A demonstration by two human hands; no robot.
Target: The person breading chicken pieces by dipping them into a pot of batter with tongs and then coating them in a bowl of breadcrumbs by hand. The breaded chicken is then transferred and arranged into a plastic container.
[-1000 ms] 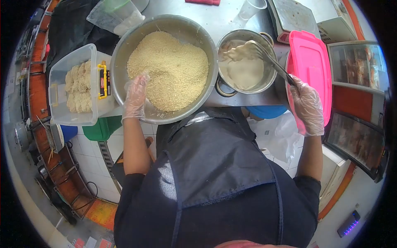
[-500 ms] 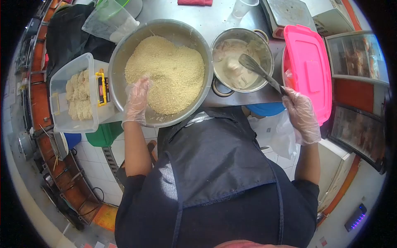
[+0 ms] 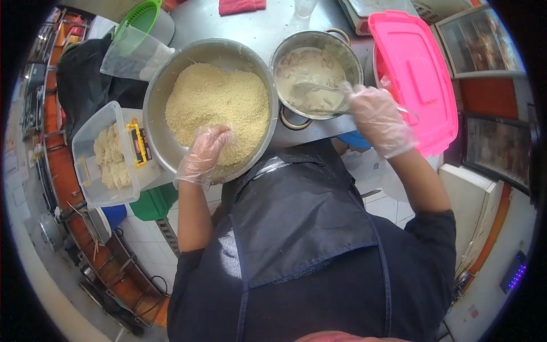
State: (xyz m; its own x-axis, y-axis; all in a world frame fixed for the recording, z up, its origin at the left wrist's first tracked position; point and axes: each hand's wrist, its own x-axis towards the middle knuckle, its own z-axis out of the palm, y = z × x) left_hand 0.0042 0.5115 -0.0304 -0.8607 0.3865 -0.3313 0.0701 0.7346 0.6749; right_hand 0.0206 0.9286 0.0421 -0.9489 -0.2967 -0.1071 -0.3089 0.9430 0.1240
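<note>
My right hand (image 3: 379, 117), in a clear plastic glove, grips metal tongs (image 3: 316, 87) whose ends are spread apart in a steel pot (image 3: 356, 71). Pale pieces (image 3: 302, 61) that look like raw meat lie in milky liquid there. To the left stands a wide metal basin (image 3: 154, 114) heaped with pale yellow crumbs (image 3: 219, 97). My left hand (image 3: 206, 151), gloved likewise, is over the basin's near side with its fingers bunched against the crumbs. Whatever may be inside those fingers is hidden.
Left of the basin, a clear plastic box (image 3: 85, 148) holds crumb-coated pieces (image 3: 111, 157). A pink lid (image 3: 416, 85) leans at the right. Behind are a red cloth (image 3: 242, 5), a green basket (image 3: 139, 17) and a scale (image 3: 364, 11).
My right hand has moved left and up toward the pot, and the tongs have spread into the liquid. My left hand has shifted right over the crumbs. The camera view has turned slightly.
</note>
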